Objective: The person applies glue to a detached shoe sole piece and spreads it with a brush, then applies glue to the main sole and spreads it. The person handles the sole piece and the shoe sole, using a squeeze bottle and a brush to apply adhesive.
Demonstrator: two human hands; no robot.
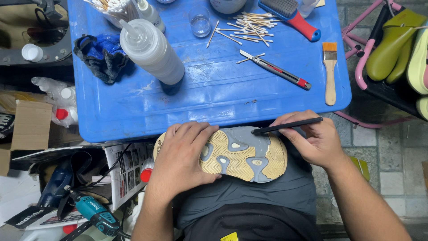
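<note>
A sneaker point(240, 154) is laid sole-up across the lap, pressed against the near edge of the blue table point(214, 96); it's pinned flat by the left hand point(180, 158), fingers spread and resting open over the heel half, probably so the sole doesn't rock; a thin black tool point(287, 126) is pinched in the right hand point(314, 140), fingers closed around it like a pen, tip set on the grey rubber at the toe end, which looks like a grip picked for fine control. On the table behind, a utility knife point(276, 70) is left within easy reach, with a small paintbrush point(330, 73) beside it, a heap of cotton swabs point(252, 24), a red-handled wire brush point(292, 15), a small clear glass point(199, 21), a squeeze bottle point(151, 51) lying tipped over, and a crumpled blue glove point(103, 56); nothing is blocking the sole itself. A teal power drill point(96, 214) is dumped among the clutter down left; green shoe lasts point(394, 42) are racked off right.
</note>
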